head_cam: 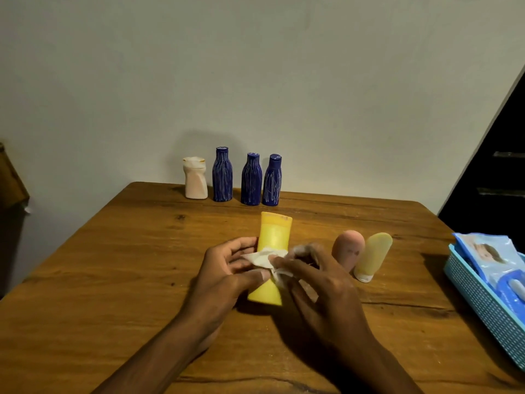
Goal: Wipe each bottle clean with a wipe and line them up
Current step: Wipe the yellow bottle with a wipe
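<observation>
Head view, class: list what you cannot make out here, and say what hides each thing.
- Yellow bottle: its middle is covered by the wipe and both hands.
- Blue basket: cut off by the right edge, so its contents show only partly.
- Pack of wipes: print too small to read.
- Right hand fingertips: blurred.

No readable text, labels (all blurred)

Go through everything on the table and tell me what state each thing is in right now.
Yellow bottle: held, being wiped.
Wipe: crumpled against the yellow bottle.
Left hand: holds bottle and wipe.
Right hand: grips the wipe.
White bottle: upright, in line.
Three blue bottles: upright, capped, in line.
Pink bottle and pale yellow bottle: waiting aside.
Blue basket: holds wipe packs.
</observation>
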